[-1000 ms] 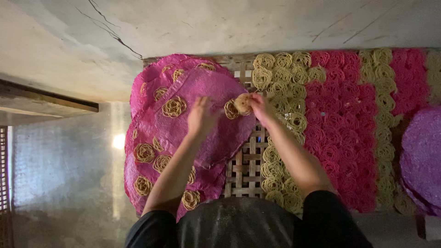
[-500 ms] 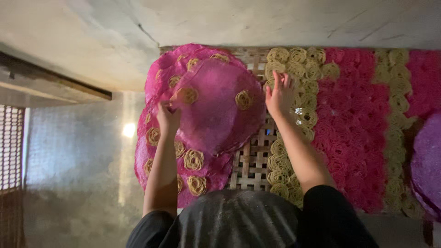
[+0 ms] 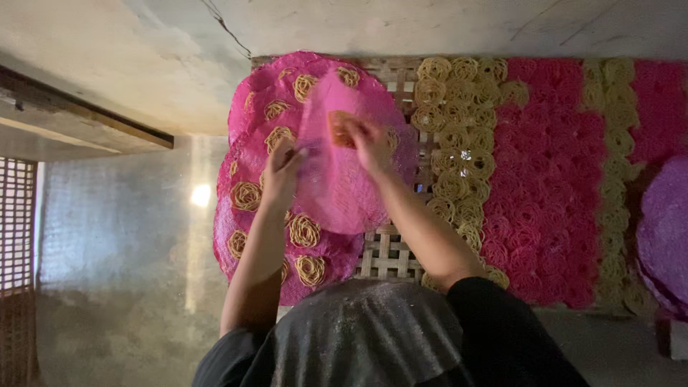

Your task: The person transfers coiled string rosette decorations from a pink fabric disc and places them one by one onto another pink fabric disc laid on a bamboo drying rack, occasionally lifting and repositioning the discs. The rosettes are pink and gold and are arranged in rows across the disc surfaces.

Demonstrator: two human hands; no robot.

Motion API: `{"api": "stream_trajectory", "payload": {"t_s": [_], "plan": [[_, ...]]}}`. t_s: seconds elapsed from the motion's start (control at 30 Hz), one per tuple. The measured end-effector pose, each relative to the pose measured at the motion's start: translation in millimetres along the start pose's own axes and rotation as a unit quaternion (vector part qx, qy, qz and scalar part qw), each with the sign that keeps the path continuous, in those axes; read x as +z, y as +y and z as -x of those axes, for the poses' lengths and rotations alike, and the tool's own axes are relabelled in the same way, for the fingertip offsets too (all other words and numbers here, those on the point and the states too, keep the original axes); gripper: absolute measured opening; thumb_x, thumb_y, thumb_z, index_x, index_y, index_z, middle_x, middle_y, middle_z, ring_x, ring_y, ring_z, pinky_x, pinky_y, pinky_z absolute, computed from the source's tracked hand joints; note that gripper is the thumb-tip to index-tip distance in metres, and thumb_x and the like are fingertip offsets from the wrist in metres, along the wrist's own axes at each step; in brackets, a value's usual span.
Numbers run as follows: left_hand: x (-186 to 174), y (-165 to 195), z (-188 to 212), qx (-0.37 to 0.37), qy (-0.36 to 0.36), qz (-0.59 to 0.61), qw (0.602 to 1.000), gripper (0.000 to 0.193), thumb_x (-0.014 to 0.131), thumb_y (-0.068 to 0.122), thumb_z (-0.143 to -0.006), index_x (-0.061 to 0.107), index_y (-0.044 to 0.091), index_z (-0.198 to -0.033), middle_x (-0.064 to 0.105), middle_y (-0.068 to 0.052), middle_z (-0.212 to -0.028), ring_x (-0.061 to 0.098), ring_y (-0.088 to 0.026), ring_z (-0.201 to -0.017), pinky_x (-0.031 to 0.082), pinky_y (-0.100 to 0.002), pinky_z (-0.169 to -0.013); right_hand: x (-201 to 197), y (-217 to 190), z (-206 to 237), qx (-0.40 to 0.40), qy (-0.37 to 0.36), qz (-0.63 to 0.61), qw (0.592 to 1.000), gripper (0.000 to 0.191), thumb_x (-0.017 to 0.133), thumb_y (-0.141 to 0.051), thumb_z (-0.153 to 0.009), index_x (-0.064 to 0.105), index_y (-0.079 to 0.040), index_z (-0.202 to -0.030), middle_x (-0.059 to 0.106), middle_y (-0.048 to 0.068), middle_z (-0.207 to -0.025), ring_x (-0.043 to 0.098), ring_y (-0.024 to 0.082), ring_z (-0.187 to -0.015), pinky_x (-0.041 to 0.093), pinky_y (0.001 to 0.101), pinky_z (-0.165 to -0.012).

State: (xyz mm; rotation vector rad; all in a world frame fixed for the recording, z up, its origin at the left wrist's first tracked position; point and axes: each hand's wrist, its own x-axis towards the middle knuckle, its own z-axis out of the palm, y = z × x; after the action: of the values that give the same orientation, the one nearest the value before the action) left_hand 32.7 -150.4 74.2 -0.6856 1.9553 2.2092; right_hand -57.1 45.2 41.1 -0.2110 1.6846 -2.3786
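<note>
My left hand (image 3: 283, 166) grips the left edge of a round pink mesh sheet (image 3: 337, 193), lifted and tilted above a stack of pink mesh sheets (image 3: 251, 122). My right hand (image 3: 362, 137) is at the sheet's upper middle, fingers on a yellow noodle coil (image 3: 338, 123) seen through the mesh. Several yellow noodle coils (image 3: 306, 231) lie on the stacked sheets below. The stack rests on a woven bamboo rack (image 3: 383, 254).
To the right, the rack carries bands of yellow coils (image 3: 459, 143) and pink coils (image 3: 548, 179). A purple round sheet (image 3: 666, 229) sits at the far right. A concrete wall (image 3: 107, 50) is above, a wet floor (image 3: 122, 236) at left, a dark ledge (image 3: 86, 111) upper left.
The pink sheet lay flat with my hands apart at its sides; now it is raised and tilted, and my right hand has moved left onto its middle.
</note>
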Motion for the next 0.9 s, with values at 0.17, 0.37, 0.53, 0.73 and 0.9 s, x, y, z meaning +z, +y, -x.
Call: {"api": "stream_trajectory", "payload": {"t_s": [0.17, 0.37, 0.53, 0.73, 0.9], "plan": [[-71.0, -40.0, 12.2, 0.039, 0.11, 0.096, 0.989, 0.015, 0.066, 0.011, -0.1, 0.057, 0.01, -0.088, 0.064, -0.003, -0.085, 0.056, -0.012, -0.069, 0.047, -0.028, -0.06, -94.3, -0.9, 15.8, 0.167, 0.114, 0.195, 0.96, 0.037, 0.07, -0.04, -0.095, 0.075, -0.017, -0.124, 0.075, 0.001, -0.122, 0.064, 0.011, -0.117, 0.042, 0.0354, -0.105], [-114.4, -93.2, 17.3, 0.104, 0.199, -0.085, 0.971, 0.024, 0.071, 0.005, -0.097, 0.057, 0.005, -0.116, 0.06, -0.009, -0.104, 0.056, -0.018, -0.089, 0.05, -0.031, -0.074, -176.5, 6.7, 24.9, -0.004, 0.104, 0.604, 0.791, 0.015, 0.072, -0.02, -0.096, 0.072, -0.009, -0.106, 0.074, 0.014, -0.091, 0.071, 0.032, -0.082, 0.055, 0.0457, -0.074], [-74.7, -76.4, 31.1, 0.235, 0.341, -0.431, 0.802, 0.051, 0.077, -0.003, -0.073, 0.058, -0.003, -0.121, 0.055, -0.029, -0.132, 0.05, -0.041, -0.125, 0.043, -0.049, -0.106, -175.4, -9.2, 24.7, -0.093, 0.16, 0.683, 0.707, 0.022, 0.075, -0.012, -0.087, 0.069, -0.004, -0.107, 0.068, 0.018, -0.09, 0.065, 0.038, -0.083, 0.052, 0.0498, -0.07], [15.3, -64.9, 44.5, 0.194, 0.052, -0.476, 0.856, 0.058, 0.073, 0.015, -0.091, 0.052, 0.009, -0.144, 0.043, -0.011, -0.156, 0.041, -0.029, -0.145, 0.034, -0.05, -0.122, -90.2, -10.0, 35.9, -0.265, 0.095, 0.637, 0.717, 0.035, 0.082, -0.005, -0.079, 0.069, -0.004, -0.112, 0.068, 0.008, -0.108, 0.066, 0.022, -0.093, 0.056, 0.0347, -0.078], [44.7, -84.9, 49.5, 0.184, 0.002, -0.6, 0.779, 0.077, 0.074, 0.034, -0.09, 0.038, 0.012, -0.154, 0.023, -0.011, -0.165, 0.019, -0.037, -0.153, 0.022, -0.055, -0.123, -35.7, 38.1, 44.4, -0.216, -0.055, 0.634, 0.741, 0.025, 0.083, -0.013, -0.08, 0.07, -0.006, -0.101, 0.068, 0.008, -0.1, 0.064, 0.021, -0.077, 0.054, 0.0313, -0.066]]}}
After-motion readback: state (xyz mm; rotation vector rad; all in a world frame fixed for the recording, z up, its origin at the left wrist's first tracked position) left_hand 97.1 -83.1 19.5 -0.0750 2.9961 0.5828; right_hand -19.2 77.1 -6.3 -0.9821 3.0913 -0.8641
